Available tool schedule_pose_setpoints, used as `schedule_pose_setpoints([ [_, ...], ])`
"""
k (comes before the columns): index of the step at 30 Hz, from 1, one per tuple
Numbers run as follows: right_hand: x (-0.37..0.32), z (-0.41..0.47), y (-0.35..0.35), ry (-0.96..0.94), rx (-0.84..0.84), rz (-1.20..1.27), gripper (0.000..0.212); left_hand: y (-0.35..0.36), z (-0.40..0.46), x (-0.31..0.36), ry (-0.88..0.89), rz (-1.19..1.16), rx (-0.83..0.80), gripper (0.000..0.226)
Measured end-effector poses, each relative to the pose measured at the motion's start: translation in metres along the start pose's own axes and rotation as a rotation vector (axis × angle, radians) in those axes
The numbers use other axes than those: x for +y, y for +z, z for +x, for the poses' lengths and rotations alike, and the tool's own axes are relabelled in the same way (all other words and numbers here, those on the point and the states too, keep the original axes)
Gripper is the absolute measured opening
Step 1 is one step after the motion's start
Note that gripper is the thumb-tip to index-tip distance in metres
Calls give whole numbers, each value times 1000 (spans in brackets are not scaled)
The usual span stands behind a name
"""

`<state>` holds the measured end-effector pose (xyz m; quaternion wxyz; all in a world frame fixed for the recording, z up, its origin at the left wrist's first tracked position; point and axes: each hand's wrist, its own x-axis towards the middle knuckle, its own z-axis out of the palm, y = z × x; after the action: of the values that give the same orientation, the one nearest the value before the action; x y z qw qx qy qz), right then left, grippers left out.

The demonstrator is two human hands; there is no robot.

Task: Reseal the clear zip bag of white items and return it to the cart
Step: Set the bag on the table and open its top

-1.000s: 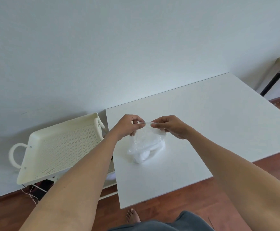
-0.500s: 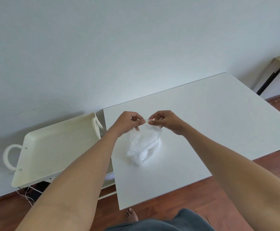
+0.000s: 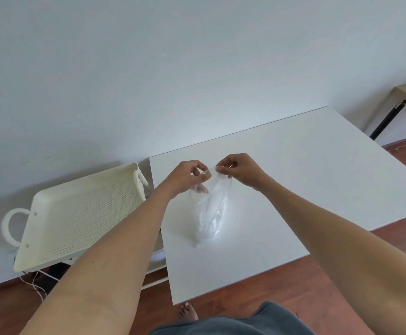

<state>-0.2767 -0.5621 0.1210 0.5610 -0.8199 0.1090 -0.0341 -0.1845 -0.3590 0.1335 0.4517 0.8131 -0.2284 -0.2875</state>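
Hands: two; bag: one.

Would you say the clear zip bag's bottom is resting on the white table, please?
Touching: the head view shows the clear zip bag standing with its bottom on the white table.

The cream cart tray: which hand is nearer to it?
Left. The left hand pinches the zip bag top on the side toward the cart tray; the right hand pinches the far end, farther from it.
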Motion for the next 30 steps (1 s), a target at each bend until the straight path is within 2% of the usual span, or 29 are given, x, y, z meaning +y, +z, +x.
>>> schedule_pose_setpoints([
  [4, -2, -1, 0, 73, -87, -1, 27, 1, -1, -7, -55, -74, 31, 19],
  [8, -3, -2, -2, 132, -205, -16, 27, -2, 0, -11, -32, 62, 123, 22],
  [13, -14, 5, 4, 34, -89, -115, 18, -5, 0, 0, 48, -41, 65, 26],
  [16, -19, 11, 8, -35, -37, -153, 13, -7, -1, 3, 64, -41, 47, 18],
  [18, -18, 11, 11, -33, -23, -130, 18, -8, -2, 3, 52, -13, 52, 11],
  [22, -8, 5, 12, 82, -146, -68, 33, -9, -2, 0, 38, 72, 130, 21],
  [25, -1, 2, 9, 112, -136, 48, 35, -10, -3, -4, 51, 69, 83, 11],
  [30, -6, 3, 6, 138, -170, 95, 29, -13, -2, -6, 35, 86, 77, 22],
])
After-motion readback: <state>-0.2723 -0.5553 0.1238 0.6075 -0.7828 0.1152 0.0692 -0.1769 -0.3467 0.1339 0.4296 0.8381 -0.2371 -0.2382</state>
